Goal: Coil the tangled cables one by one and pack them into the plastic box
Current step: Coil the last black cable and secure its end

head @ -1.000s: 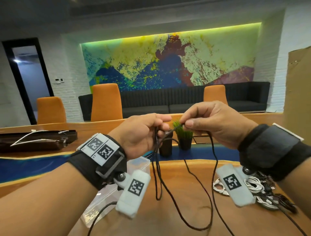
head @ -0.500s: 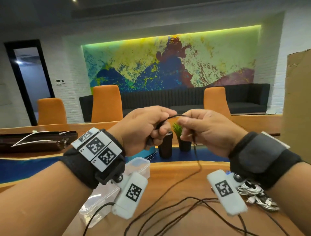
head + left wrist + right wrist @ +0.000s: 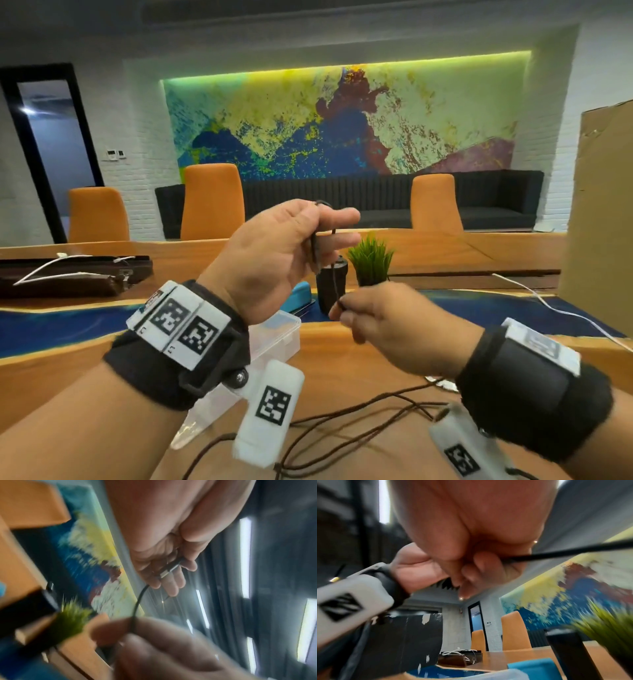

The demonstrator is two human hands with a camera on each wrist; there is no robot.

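Observation:
My left hand (image 3: 294,240) is raised above the table and pinches the plug end of a thin black cable (image 3: 334,274) between thumb and fingers; the plug (image 3: 169,570) lies across the fingers in the left wrist view. The cable drops to my right hand (image 3: 363,313), lower and to the right, which pinches it between thumb and forefinger. In the right wrist view the black cable (image 3: 556,551) runs out from the curled fingers. The rest of the cable lies in loose loops on the wooden table (image 3: 359,407). The clear plastic box (image 3: 274,334) sits below my left wrist, partly hidden.
A small potted green plant (image 3: 371,260) and a black cup (image 3: 330,284) stand just behind my hands, with a blue object (image 3: 301,294) beside them. A white cable (image 3: 565,313) trails at the right near a cardboard panel (image 3: 603,222). A dark case (image 3: 68,277) lies far left.
My left hand has risen and turned palm toward me with the cable end. My right hand has dropped lower and slid down the cable; the hands are now apart, with the cable between them.

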